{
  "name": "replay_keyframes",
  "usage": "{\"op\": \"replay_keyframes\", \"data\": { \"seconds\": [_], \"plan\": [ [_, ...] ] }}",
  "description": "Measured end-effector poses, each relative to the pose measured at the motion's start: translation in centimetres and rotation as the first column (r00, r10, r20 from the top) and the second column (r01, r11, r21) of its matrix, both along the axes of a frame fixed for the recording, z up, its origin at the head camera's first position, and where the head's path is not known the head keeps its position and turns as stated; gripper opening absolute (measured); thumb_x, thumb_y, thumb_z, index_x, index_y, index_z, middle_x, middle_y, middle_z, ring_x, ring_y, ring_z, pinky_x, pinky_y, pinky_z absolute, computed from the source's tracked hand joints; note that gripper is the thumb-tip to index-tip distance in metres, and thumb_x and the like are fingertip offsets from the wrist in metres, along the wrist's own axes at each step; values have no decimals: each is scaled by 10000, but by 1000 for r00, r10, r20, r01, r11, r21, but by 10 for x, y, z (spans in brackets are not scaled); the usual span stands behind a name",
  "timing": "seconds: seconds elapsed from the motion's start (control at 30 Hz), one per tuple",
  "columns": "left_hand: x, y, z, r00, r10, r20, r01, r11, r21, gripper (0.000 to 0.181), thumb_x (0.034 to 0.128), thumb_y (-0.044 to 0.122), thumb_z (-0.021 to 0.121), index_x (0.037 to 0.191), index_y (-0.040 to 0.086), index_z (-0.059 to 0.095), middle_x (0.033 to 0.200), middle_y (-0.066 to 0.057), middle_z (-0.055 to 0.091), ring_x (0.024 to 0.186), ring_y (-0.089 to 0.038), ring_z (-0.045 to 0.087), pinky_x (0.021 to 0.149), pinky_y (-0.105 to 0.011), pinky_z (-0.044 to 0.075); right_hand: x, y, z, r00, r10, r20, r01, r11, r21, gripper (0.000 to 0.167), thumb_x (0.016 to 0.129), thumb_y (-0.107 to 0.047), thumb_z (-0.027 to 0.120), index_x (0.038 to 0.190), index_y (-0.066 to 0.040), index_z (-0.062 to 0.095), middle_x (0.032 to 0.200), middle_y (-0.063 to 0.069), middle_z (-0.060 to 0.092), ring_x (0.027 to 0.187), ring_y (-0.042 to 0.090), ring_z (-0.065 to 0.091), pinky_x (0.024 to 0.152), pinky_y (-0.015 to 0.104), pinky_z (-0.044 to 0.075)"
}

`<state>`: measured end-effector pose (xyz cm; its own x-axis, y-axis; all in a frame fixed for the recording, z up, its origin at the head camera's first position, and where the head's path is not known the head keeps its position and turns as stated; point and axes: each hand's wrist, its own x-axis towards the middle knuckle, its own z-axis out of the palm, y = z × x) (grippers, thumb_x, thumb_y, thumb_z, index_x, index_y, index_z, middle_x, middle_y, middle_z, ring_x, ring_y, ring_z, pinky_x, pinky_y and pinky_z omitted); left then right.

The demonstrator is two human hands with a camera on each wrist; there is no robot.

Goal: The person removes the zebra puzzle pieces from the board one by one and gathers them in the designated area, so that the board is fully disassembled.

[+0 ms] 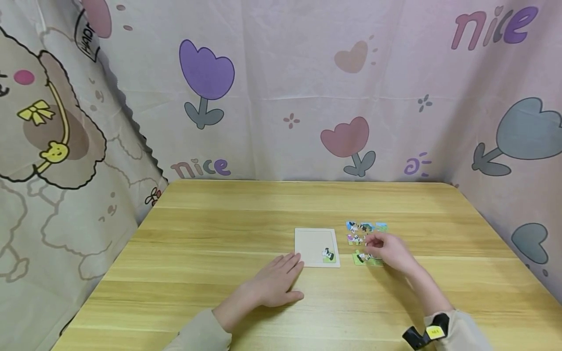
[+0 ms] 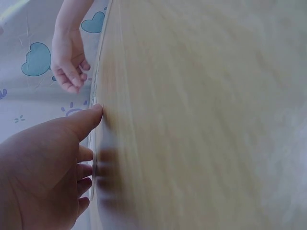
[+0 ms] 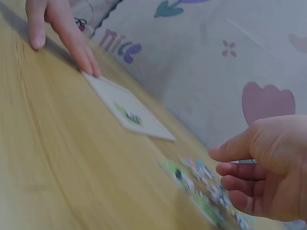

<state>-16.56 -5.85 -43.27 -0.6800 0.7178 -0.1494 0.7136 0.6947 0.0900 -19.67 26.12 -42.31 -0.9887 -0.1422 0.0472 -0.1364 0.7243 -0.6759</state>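
A white puzzle board point(image 1: 309, 246) lies flat on the table, with one puzzle piece point(image 1: 328, 255), a black-and-white animal on green, in its lower right corner. My left hand point(image 1: 277, 282) rests beside it, fingers extended and fingertips touching the board's lower left corner. To the right of the board, loose puzzle pieces point(image 1: 360, 258) lie in rows, printed in green, blue and white. Over them hovers my right hand point(image 1: 391, 249), fingers loosely bent. In the right wrist view a gap shows between thumb and fingers, and no piece is visible there. The hand covers some pieces.
The wooden table point(image 1: 197, 234) reaches back to a patterned curtain point(image 1: 272, 73) with flowers and lettering, which also hangs along both sides. A black wrist strap with a small device point(image 1: 428, 333) sits at the right sleeve.
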Motion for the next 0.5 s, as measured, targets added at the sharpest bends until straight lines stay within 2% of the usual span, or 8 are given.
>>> {"op": "replay_keyframes", "data": {
  "seconds": [0.2,0.4,0.5],
  "plan": [
    [1,0,2,1000,1,3,0,1000,-2,731,927,543,408,1455,54,281,1523,-121,181,1397,-248,146,1127,-377,155,-9,-27,4,996,90,-2,-90,994,-59,210,803,-64,693,984,26,635,817,22,595,764,153,545,652,253,480],
    [1,-1,3,1000,4,9,-4,1000,-13,726,930,547,395,1462,69,270,1527,-109,172,1399,-239,136,1127,-382,149,-17,-49,-4,981,193,4,-192,976,-105,229,786,-35,697,991,41,631,822,20,588,763,147,534,657,238,484],
    [1,0,2,1000,8,11,-8,1000,-19,725,930,554,387,1465,81,268,1530,-97,168,1401,-228,127,1128,-381,145,-18,-59,-9,971,241,-3,-240,966,-92,231,770,-21,701,985,38,640,806,20,580,742,140,519,646,237,477]
  ]
}}
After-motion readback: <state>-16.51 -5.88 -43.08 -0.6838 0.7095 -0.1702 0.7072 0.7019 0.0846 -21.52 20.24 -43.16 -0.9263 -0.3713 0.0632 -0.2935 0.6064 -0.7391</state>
